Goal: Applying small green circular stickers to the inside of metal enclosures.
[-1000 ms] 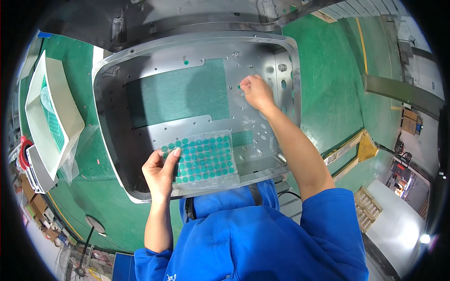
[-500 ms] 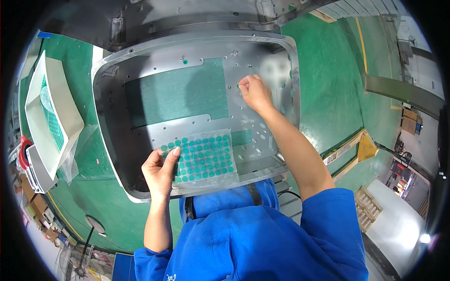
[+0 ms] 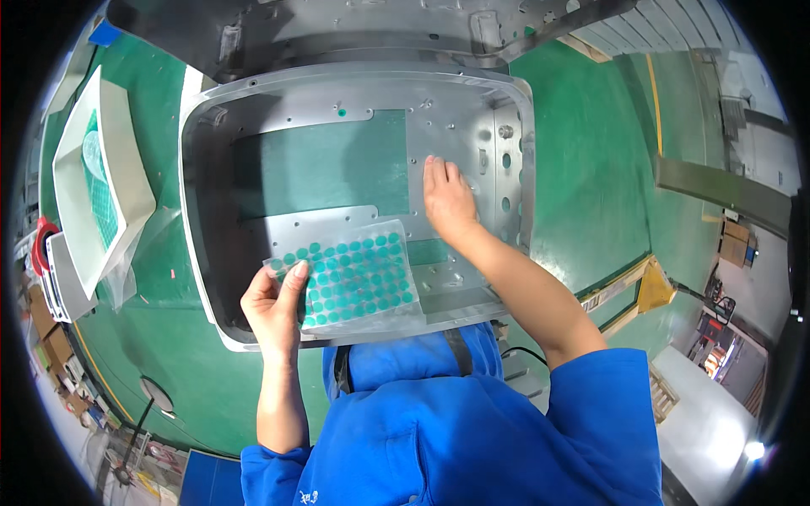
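Observation:
My left hand (image 3: 274, 310) pinches a clear sheet of round green stickers (image 3: 359, 278) by its left edge, thumb on top. The sheet hangs over the near side of a grey metal housing (image 3: 190, 198), which is shaped like a shallow open box. Inside the housing, my right hand (image 3: 449, 196) reaches to the metal floor right of a large rectangular opening (image 3: 325, 169). Its fingers are drawn together with the tips down at the metal; what lies under them is hidden. A single green sticker (image 3: 342, 112) sits on the housing floor near the far wall.
Beyond the housing stands another large metal part (image 3: 363, 34). At left is a cream bin (image 3: 128, 160) with green sheets inside, close to red-handled scissors or a similar tool (image 3: 42, 244). A yellow-ended frame (image 3: 654, 287) lies on the green floor at right.
The green sticker seen at my right fingertips is now out of sight, and those fingers have come down onto the metal. My left hand and the sheet have shifted slightly left and tilted.

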Action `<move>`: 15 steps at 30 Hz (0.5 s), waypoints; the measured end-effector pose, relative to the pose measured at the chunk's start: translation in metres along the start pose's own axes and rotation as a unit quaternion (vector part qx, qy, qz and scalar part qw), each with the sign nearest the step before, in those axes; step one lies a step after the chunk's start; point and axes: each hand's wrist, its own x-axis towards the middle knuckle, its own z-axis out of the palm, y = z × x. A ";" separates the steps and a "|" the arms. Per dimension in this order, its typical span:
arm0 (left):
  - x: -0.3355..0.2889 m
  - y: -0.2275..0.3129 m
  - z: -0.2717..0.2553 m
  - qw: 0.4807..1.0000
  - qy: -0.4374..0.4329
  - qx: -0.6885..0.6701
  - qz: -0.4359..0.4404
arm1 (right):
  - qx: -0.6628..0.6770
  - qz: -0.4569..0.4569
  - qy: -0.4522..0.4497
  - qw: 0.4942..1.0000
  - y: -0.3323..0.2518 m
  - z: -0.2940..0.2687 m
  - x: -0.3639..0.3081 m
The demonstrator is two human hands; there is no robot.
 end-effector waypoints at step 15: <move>-0.099 0.026 -0.051 0.985 0.026 0.046 0.167 | 0.555 -0.332 -0.132 0.752 -0.069 -0.220 0.007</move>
